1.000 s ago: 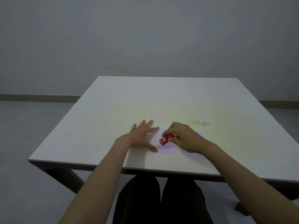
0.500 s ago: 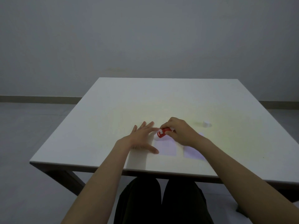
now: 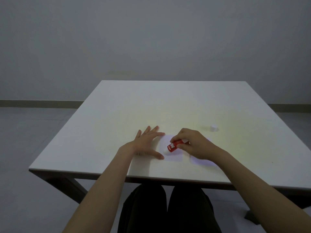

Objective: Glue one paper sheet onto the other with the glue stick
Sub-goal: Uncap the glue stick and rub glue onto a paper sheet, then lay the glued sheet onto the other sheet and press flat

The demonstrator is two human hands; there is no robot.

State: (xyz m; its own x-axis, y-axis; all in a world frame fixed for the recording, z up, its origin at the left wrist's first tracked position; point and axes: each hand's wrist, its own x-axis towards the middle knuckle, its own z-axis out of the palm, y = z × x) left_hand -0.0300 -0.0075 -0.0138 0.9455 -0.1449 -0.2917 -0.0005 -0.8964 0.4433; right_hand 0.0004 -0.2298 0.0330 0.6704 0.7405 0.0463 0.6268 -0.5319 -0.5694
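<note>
Red glue stick (image 3: 174, 146) gripped in right hand (image 3: 193, 145), tip on pale paper sheet (image 3: 171, 151); left hand (image 3: 146, 145) splayed flat, pinning edge. Best: light, even strokes to edges.

Dim, flat, grey light overall. Faint yellowish glow pools mid-surface on the square white table (image 3: 117, 105). Soft shadow under the flat left hand (image 3: 148, 145). Wide-angle view spreads the near forearms; fine detail is soft, low contrast.
</note>
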